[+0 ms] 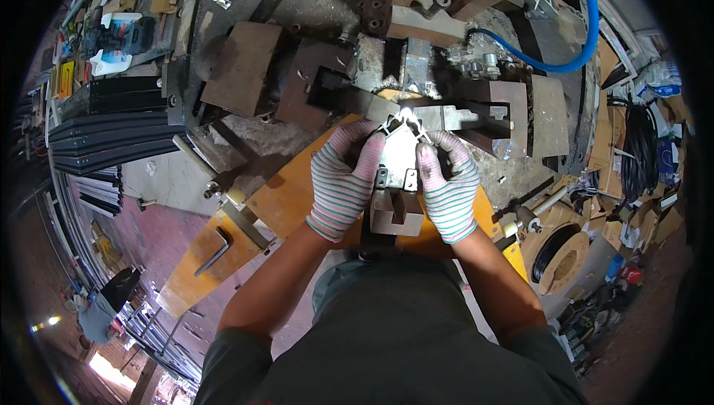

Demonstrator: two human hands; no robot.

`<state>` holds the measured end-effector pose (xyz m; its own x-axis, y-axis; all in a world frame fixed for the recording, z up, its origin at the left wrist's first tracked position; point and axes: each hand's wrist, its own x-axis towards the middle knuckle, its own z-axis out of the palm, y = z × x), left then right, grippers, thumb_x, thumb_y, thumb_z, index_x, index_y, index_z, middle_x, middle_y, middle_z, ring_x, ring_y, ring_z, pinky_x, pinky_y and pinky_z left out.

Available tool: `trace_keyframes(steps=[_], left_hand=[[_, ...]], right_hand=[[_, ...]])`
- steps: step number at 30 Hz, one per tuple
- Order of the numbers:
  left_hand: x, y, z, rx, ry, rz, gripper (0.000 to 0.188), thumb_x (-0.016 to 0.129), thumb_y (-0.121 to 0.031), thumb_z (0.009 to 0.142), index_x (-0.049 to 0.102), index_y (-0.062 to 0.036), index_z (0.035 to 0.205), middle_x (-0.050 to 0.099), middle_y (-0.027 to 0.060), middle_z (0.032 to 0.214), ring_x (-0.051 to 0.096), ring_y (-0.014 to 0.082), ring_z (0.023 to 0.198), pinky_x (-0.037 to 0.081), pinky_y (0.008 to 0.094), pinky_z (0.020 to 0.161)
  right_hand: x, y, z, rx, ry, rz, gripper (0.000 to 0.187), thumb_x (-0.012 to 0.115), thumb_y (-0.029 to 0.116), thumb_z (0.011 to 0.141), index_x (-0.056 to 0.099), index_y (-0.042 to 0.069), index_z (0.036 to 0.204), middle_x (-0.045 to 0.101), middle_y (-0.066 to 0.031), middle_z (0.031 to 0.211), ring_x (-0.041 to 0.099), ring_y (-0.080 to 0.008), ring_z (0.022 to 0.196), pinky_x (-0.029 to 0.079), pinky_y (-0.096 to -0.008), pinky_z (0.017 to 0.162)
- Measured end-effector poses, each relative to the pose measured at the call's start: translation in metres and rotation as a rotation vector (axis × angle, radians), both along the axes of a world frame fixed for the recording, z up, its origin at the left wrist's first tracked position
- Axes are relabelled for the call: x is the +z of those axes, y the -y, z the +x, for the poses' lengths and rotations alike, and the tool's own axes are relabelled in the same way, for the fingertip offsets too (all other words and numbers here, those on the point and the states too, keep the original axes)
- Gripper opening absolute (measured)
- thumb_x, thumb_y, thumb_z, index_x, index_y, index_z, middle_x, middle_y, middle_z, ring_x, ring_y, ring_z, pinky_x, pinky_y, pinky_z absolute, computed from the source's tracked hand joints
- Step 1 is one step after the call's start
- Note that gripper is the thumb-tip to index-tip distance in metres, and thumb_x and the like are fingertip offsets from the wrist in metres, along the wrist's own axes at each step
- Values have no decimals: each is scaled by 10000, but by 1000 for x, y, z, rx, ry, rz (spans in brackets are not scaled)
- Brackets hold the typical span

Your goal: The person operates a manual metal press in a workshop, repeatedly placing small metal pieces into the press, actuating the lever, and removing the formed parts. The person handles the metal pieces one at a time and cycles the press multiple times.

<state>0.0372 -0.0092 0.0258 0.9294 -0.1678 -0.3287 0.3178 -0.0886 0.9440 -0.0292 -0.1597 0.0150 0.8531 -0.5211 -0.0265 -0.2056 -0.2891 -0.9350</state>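
Note:
Both my hands wear striped knit gloves. My left hand [343,178] and my right hand [446,182] together grip a shiny angled aluminium profile piece [400,153], one hand on each side. The piece sits at the front of a grimy metal press machine [416,85], just above a notched steel block [396,211]. A bright glare hides the top of the piece. My forearms come up from the lower edge.
An orange machine table [223,241] carries a hex key [214,250] at the left. Dark profile bars [104,133] are stacked far left. A blue air hose [580,33] loops at the upper right. A cable spool [561,256] and clutter lie on the floor at the right.

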Motion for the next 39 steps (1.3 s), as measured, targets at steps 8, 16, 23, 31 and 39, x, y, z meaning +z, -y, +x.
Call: trace_keyframes(steps=[8,16,23,31,39], left_hand=[[-4,1,-2,-10,55,41,179,734,-114,940,685,-36,1093,649,-28,899,558,30,785,476,212,725],[-5,3,-3,14,-46,-22,168,738,-83,934,673,-40,1083,627,-45,906,549,24,787,465,192,730],[-15,0,0,-50,85,25,146,726,-52,935,641,-40,1054,663,29,966,613,53,802,510,215,715],[-12,2,6,-72,346,59,120,720,-43,922,630,-54,1001,641,32,951,613,100,837,507,261,756],[-12,0,4,-65,247,70,90,689,-49,931,632,-34,999,628,42,973,598,118,888,479,262,828]], right_hand=[[6,-4,3,-36,-35,243,135,694,104,959,640,12,1042,600,-24,873,541,-75,786,482,-257,716],[13,-6,3,-47,-80,333,69,642,53,980,620,16,1034,590,-15,910,537,-75,832,482,-260,773],[-3,-14,0,-97,83,279,99,636,104,982,608,27,1038,589,-35,935,534,-106,865,479,-287,804],[-25,-19,-3,-156,154,143,141,641,147,973,592,23,1019,587,-57,931,521,-129,858,474,-309,806],[-23,-19,-6,-146,109,144,148,642,152,976,610,19,1033,616,-80,925,556,-148,847,486,-322,794]])
